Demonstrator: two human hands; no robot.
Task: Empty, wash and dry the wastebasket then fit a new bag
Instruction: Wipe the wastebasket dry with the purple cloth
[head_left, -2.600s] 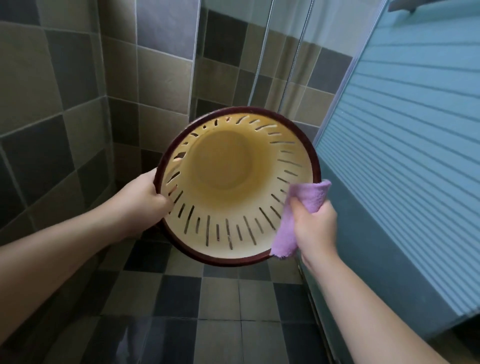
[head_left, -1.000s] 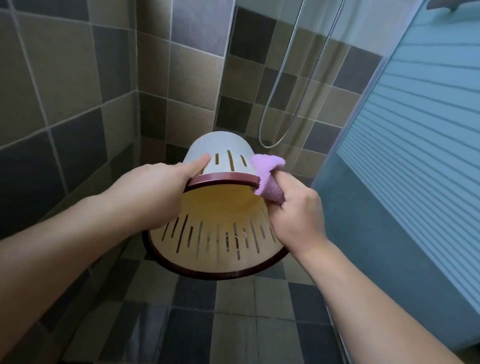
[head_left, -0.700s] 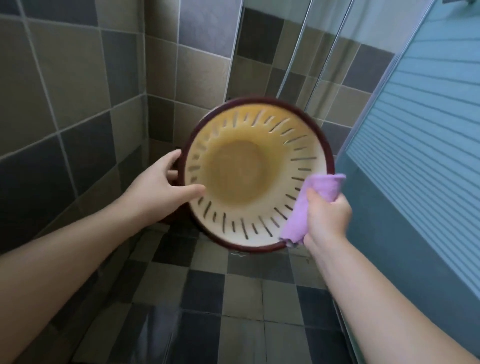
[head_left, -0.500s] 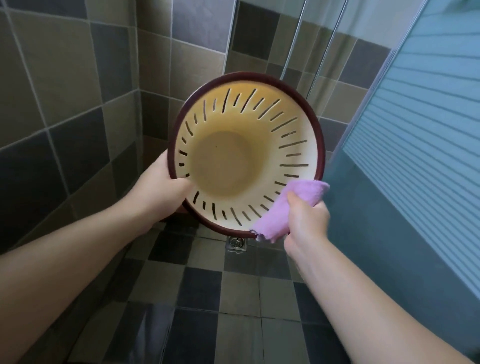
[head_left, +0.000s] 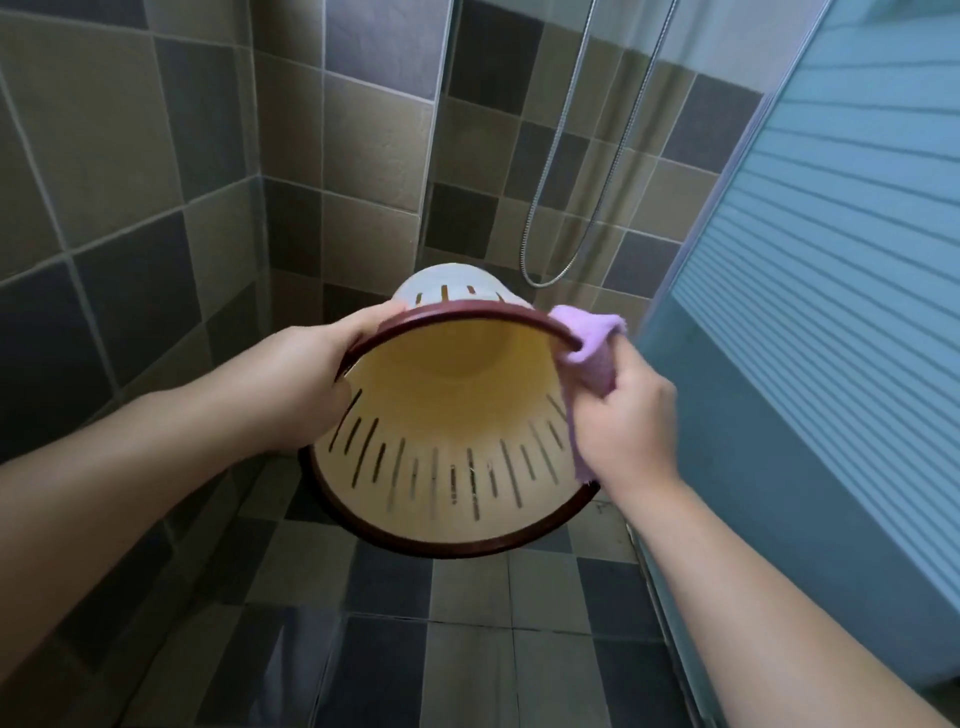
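A cream plastic wastebasket (head_left: 447, 447) with slotted walls and a dark red rim is held in the air, tilted so its open mouth faces me and down. My left hand (head_left: 301, 374) grips the rim on the left, fingers over the top edge. On the right, my right hand (head_left: 631, 421) holds a purple cloth (head_left: 589, 343) folded over the rim, pressed against the basket's wall. The basket's inside looks empty; its base points away toward the wall.
I stand in a tiled shower corner with brown and grey walls. A metal shower hose (head_left: 550, 218) hangs behind the basket. A frosted glass door (head_left: 831, 312) runs along the right. The checkered floor (head_left: 467, 649) lies below.
The basket has tipped from mouth facing me squarely to mouth angled downward. My right hand has slid the cloth from the lower right rim to the upper right rim. My left hand shifted to the top edge.
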